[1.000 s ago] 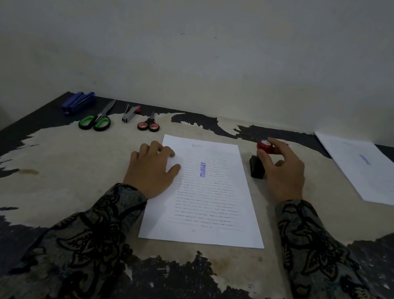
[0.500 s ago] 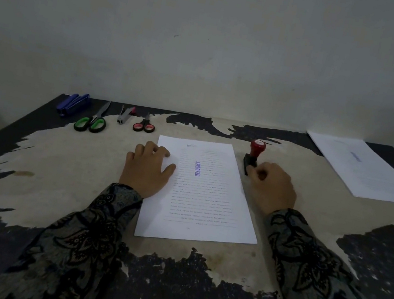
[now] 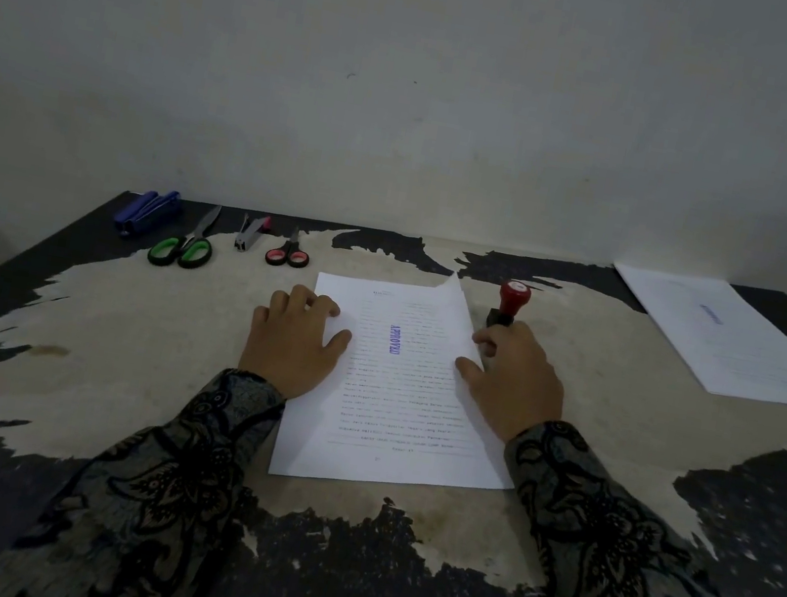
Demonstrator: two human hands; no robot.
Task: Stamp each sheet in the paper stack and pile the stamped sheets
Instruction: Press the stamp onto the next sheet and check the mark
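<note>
A stack of printed sheets (image 3: 402,404) lies in the middle of the table, its top sheet bearing a blue APPROVED stamp mark (image 3: 392,346). My left hand (image 3: 296,342) rests flat on the stack's left edge, fingers relaxed. My right hand (image 3: 513,378) pinches the top sheet's right edge, which curls up at the far right corner. The red-handled stamp (image 3: 509,303) stands free on the table just beyond my right hand. A pile of stamped sheets (image 3: 737,345) lies at the far right.
Along the far left edge lie a blue stapler (image 3: 149,211), green-handled scissors (image 3: 188,244), a grey staple remover (image 3: 250,232) and small red-handled scissors (image 3: 288,252). The table (image 3: 123,347) has a worn, peeling top and stands against a wall.
My right hand set the stamp down, let go of it, moved left to the stack and lifted the top sheet's right edge. My left hand stayed on the stack.
</note>
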